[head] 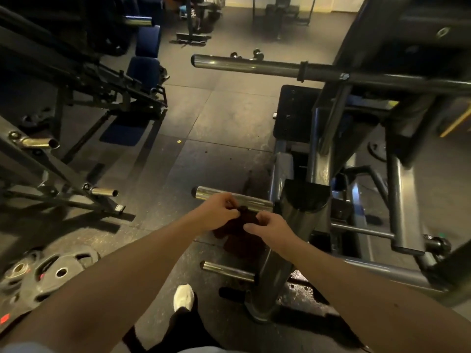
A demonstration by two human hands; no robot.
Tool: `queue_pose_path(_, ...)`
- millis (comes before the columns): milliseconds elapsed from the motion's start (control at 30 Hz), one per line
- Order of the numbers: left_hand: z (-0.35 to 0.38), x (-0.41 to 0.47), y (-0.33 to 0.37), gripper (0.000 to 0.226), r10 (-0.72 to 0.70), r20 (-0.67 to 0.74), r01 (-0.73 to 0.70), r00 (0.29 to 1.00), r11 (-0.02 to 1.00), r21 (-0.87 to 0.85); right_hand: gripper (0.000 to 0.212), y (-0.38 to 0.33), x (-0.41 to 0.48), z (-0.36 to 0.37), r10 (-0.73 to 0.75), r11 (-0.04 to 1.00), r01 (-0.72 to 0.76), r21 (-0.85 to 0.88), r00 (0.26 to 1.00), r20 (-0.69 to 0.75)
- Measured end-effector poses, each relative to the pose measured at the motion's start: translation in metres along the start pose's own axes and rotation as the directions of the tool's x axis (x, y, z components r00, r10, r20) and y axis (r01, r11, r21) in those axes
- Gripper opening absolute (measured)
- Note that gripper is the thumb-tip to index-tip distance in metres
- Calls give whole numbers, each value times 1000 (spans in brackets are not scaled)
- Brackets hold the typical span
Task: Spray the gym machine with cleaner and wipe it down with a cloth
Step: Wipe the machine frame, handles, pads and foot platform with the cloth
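Left hand, right hand both pinching dark cloth, bunched between them. Cloth just below chrome peg; gym machine at 3 o'clock of hands. Weight plates at 8 o'clock.

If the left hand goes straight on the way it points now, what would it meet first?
Probably the chrome peg just beyond the left hand, which pinches the dark cloth; depth is unclear.
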State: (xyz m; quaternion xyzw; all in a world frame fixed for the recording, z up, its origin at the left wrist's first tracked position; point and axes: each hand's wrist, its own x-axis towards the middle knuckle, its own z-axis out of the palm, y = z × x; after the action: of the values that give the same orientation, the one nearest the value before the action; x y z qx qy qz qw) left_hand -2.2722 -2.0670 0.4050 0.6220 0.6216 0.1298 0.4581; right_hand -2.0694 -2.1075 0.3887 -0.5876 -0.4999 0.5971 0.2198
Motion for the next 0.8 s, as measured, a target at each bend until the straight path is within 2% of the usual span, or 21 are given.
queue_pose_path(133,-18,55,-1,26,107,117,-106,987,994,-9,15,-6,27,6,82,994,-68,80,979,-184)
queue_pose_path(233,-38,101,-14,43,174,215,-201,961,974,109,8,-2,52,18,220,968,-153,201,902,-371)
queue_pose_path(267,-45,116,-19,46,195,232,-240,953,954,183,8,-1,57,22,286,947,-180,266,849,-444)
queue_pose_path(333,-56,143,-28,48,220,265,-302,939,895,328,12,0,69,30,449,878,-228,420,696,-561)
queue_pose_path(433,-60,168,-41,46,195,399,-382,896,796,469,15,-6,86,49,644,749,-202,631,448,-621)
queue_pose_path(500,-59,180,-51,38,144,487,-398,861,788,470,20,-17,102,62,694,701,-155,696,370,-617)
queue_pose_path(567,-58,192,-59,31,125,531,-409,838,787,461,26,-30,121,76,734,638,-85,765,366,-572)
queue_pose_path(700,-56,205,-68,19,145,537,-422,831,793,440,34,-45,158,102,774,514,6,857,426,-468)
queue_pose_path(733,-57,205,-69,16,153,532,-421,833,799,430,30,-48,164,110,770,529,-5,849,423,-477)
queue_pose_path(800,-59,208,-72,14,154,527,-411,836,811,416,23,-57,171,126,729,638,-83,766,387,-565)
